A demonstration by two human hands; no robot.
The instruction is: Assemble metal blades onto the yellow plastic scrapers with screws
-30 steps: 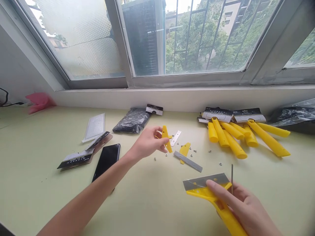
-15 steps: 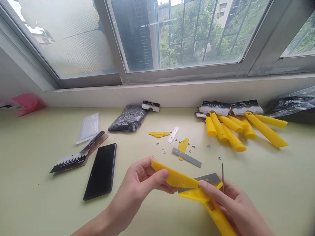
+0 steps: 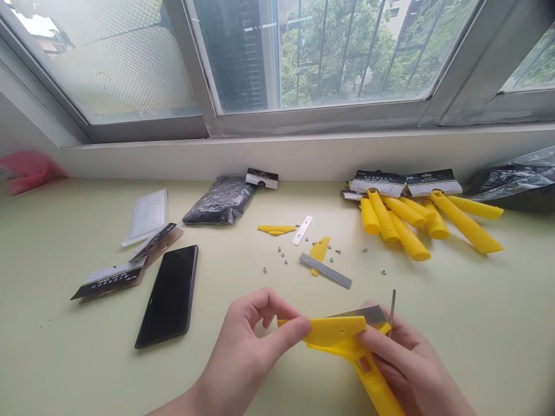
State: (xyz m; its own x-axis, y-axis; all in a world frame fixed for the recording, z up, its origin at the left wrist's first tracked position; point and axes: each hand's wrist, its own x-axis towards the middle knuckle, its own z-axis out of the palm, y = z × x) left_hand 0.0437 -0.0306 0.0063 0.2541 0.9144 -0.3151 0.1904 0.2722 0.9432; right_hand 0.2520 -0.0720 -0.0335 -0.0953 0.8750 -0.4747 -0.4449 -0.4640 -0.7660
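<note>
Cover plate point(image 3: 332, 330), pinched in your left hand point(image 3: 251, 352) fingers above the tabletop's near edge: seat it square over the blade point(image 3: 362, 314) while your right hand point(image 3: 403, 364) fingers grip the scraper handle point(image 3: 375, 384).

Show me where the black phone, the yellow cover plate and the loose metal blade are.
black phone point(image 3: 167, 296), head view, screen middle.
yellow cover plate point(image 3: 332, 330), head view, flat face.
loose metal blade point(image 3: 325, 270), head view, blade middle.
</note>
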